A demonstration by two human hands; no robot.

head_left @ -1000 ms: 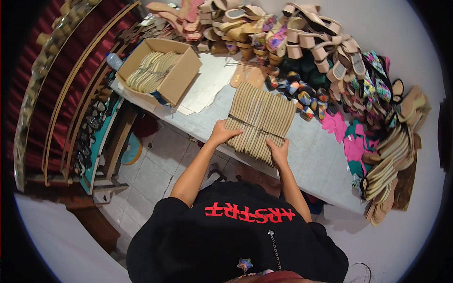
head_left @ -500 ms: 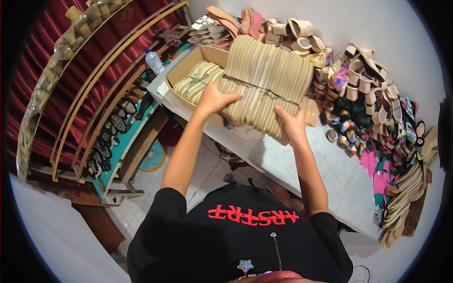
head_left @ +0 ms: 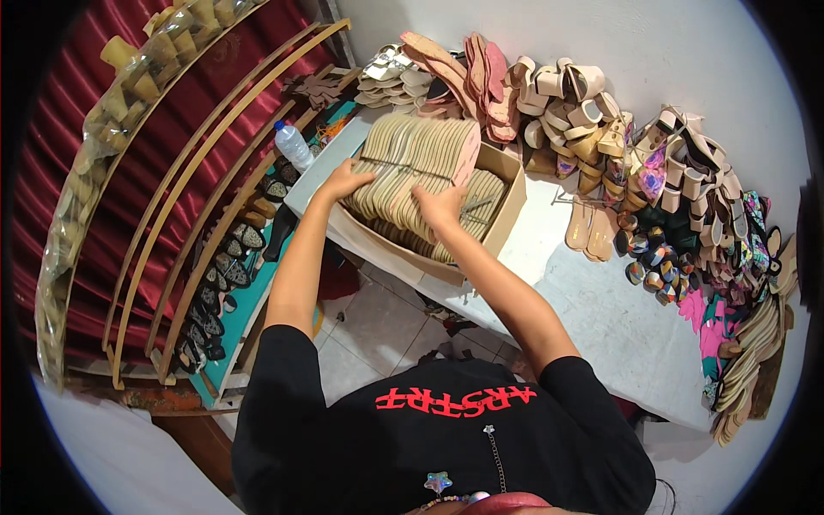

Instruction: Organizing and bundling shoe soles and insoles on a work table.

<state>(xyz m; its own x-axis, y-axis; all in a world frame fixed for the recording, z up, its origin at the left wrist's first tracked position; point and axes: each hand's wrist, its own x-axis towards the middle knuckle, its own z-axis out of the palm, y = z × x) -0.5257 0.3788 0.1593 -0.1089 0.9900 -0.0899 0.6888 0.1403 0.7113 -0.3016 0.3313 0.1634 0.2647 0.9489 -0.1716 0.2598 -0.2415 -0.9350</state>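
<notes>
1. Tied bundle of soles (head_left: 414, 146), over the left part of the open cardboard box (head_left: 506, 225); contact with the soles below is hidden. Each sole's long axis runs from the box's far side towards its near side; the stacked row and its dark tie run crosswise, dipping rightward. A pinkish end face points to the box's right.
2. Left hand (head_left: 347, 181) grips the bundle's left side; right hand (head_left: 440, 209) grips its right.
3. More beige soles (head_left: 487, 187) fill the box's right part.
4. Left of the box: bottle (head_left: 293, 146). Right: flat sandals (head_left: 590, 230).
</notes>
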